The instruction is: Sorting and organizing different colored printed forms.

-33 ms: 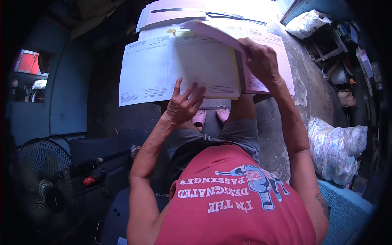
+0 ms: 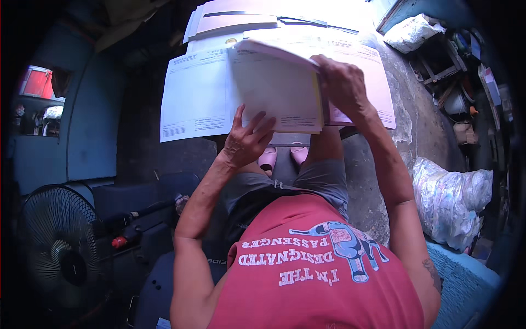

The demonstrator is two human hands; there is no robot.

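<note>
White printed forms lie in a stack at the left of the table in front of me. Beside them is a middle stack of white forms, with a yellow edge showing at its right side. My left hand rests with fingers spread on the lower part of that middle stack. With closed fingers my right hand grips the right edge of a lifted pink sheet, which is bent above the middle stack. To the right lie pink printed forms, partly behind my right hand.
More paper stacks lie at the table's far side, with a long dark strip across them. A standing fan is at the lower left. On the right are a plastic-wrapped bundle, a white sack and a blue block.
My right hand has moved slightly left and nearer to me, and the lifted pink sheet has come lower over the middle stack. My left hand stays in place.
</note>
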